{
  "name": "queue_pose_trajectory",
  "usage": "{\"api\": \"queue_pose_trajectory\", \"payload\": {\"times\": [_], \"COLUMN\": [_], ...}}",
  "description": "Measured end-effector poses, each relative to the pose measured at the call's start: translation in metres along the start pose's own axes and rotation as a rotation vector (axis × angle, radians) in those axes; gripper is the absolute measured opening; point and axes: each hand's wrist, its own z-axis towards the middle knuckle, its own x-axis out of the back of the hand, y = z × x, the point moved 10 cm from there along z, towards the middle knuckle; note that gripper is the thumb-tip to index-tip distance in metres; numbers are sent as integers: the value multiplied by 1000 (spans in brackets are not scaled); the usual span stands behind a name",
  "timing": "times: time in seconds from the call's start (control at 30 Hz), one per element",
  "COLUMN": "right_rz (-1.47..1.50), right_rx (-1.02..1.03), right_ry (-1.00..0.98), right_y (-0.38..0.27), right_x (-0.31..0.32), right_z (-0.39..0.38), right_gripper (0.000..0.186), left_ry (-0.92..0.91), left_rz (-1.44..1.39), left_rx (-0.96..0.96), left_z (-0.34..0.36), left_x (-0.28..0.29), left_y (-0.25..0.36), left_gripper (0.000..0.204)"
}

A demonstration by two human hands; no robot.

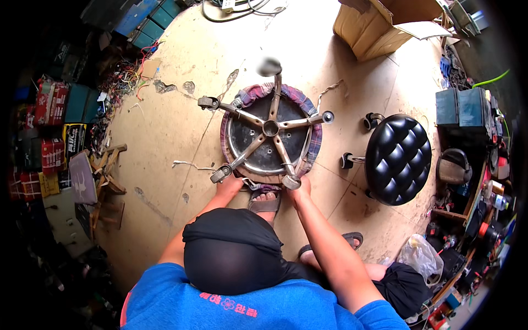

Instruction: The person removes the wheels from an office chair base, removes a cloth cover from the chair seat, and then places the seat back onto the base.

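A round seat lies upside down below me, its dark metal underside [256, 118] ringed by a bunched plaid cloth cover [314, 137]. A five-legged metal base [270, 127] with casters sits over it; the far caster is blurred. Both hands are at the near rim: my left hand [234, 184] grips the plaid cover beside the lower-left caster, fingers partly hidden, and my right hand [298, 190] is closed at the rim by the lower-right caster. My sandalled foot [264, 204] is just below the seat.
A black tufted stool [397, 157] stands right. An open cardboard box [363, 30] and coiled cable [234, 11] are at the back. A wooden stool [110, 181], battery stacks [52, 102] and tangled wires [129, 74] line the left; cluttered shelves [462, 198] and a plastic bag [418, 256] line the right.
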Motion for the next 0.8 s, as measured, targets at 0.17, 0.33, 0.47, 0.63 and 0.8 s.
{"api": "queue_pose_trajectory", "payload": {"times": [0.17, 0.33, 0.47, 0.63, 0.8], "right_rz": [178, 331, 396, 387, 197], "right_rx": [95, 65, 160, 283, 376], "right_ry": [72, 43, -24, -73, 72], "right_y": [4, 6, -25, -80, -134], "right_x": [21, 17, 22, 36, 72], "right_z": [2, 3, -17, -56, -77], "right_gripper": [44, 41, 37, 25, 26], "left_ry": [-10, 107, -209, -47, -123], "left_rz": [-46, 178, -326, -454, -793], "left_rx": [-130, -220, -275, -688, -264], "left_z": [14, -31, -51, -27, 44], "left_x": [35, 100, 94, 122, 106], "left_y": [45, 114, 155, 264, 290], "left_gripper": [75, 63, 52, 71, 28]}}
